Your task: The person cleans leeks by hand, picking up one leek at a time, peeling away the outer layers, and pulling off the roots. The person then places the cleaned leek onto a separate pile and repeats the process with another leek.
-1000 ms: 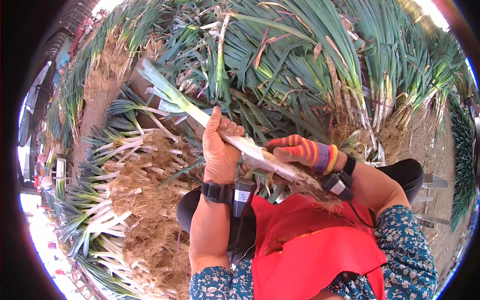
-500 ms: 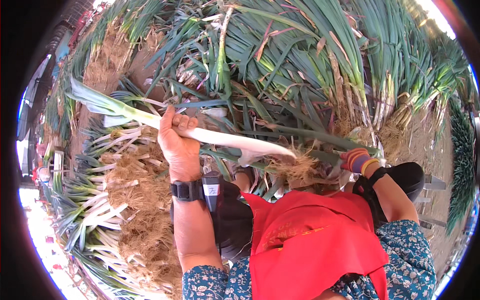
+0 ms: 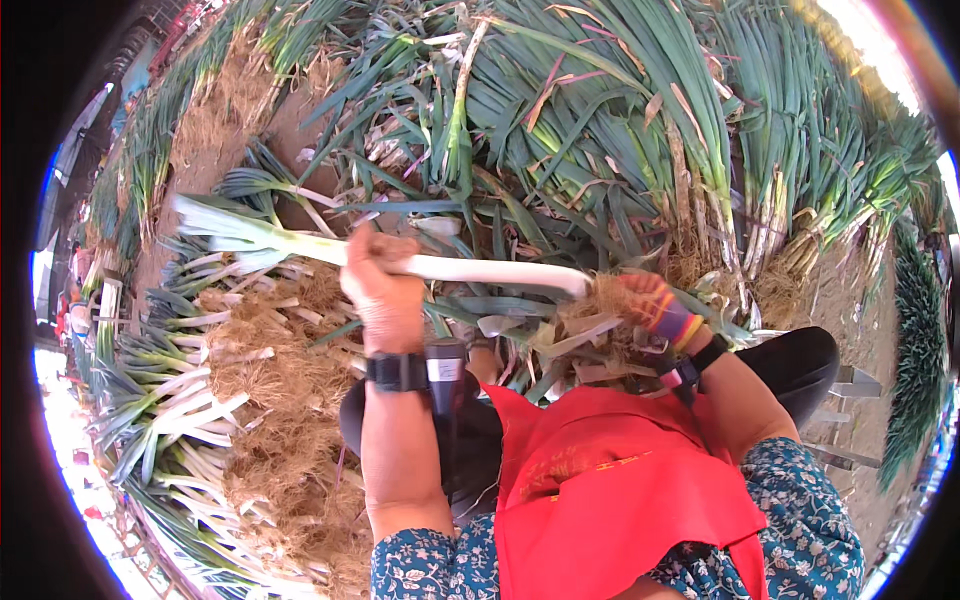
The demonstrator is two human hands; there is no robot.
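Your left hand (image 3: 384,287) upright at the wrist, clasped around a pale leek (image 3: 490,272), your striped-gloved right hand (image 3: 660,306) angled inward by its roots (image 3: 602,298), grip there unclear.

Attire of the wearer, whom I monitor remotely, comprises teal blouse sleeves (image 3: 808,510) with pale floral print; bright red apron (image 3: 610,500) with small yellow lettering; black trousers (image 3: 795,362); striped right-hand glove (image 3: 676,320) in orange and purple, yellow-cuffed; black wrist straps (image 3: 396,372) bearing dark box-shaped modules (image 3: 446,352), the left one with a white label (image 3: 442,370).
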